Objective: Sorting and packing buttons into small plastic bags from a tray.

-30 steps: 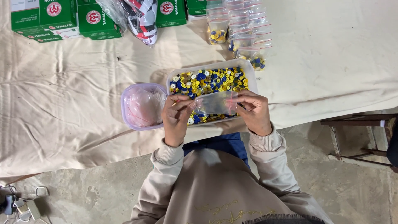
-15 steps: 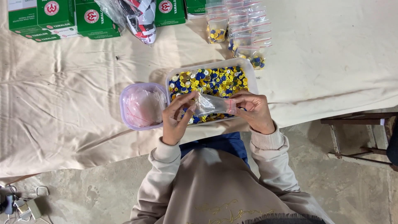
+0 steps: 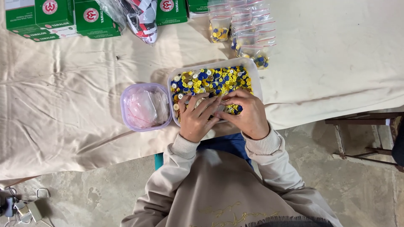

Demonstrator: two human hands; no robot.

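Head view hides the small clear bag (image 3: 219, 110) between both hands; left hand (image 3: 197, 120) and right hand (image 3: 248, 113) pinch it over the button tray (image 3: 256, 80) at the tabletop's near edge.

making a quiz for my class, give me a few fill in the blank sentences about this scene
1. Both hands, the left hand and the right hand, rest over a clear tray full of ____.
2. The buttons are mostly yellow, white and ____.
3. Left of the tray sits a round tub with a ____ tint.
4. The boxes at the far edge of the cloth-covered table are ____ in colour.

Missing words: buttons; blue; purple; green
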